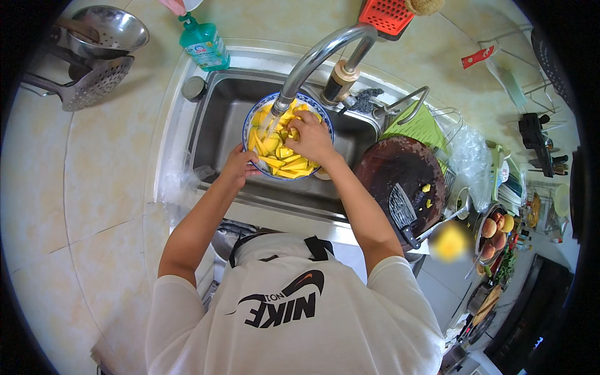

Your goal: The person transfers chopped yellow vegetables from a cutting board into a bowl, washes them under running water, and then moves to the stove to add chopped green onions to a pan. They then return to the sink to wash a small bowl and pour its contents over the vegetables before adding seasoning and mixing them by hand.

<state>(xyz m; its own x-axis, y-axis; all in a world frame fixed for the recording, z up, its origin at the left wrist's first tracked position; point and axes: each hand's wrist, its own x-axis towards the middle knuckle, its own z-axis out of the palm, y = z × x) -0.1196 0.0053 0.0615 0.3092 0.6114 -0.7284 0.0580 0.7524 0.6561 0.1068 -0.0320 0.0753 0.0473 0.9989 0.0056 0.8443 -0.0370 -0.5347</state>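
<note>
A blue-and-white bowl full of cut yellow pieces with green edges, perhaps pumpkin or squash, is held over the steel sink. Water runs into it from the curved chrome faucet. My left hand grips the bowl's near left rim, thumb on top and fingers beneath. Among the pieces at the bowl's right side lies my right hand, its fingers bent down into them. Whether those fingers are closed on any piece is hidden.
Right of the sink, a cleaver rests on a round chopping board with yellow scraps. A green soap bottle and a small jar stand at the sink's left edge. Steel strainers lie far left; peaches sit at right.
</note>
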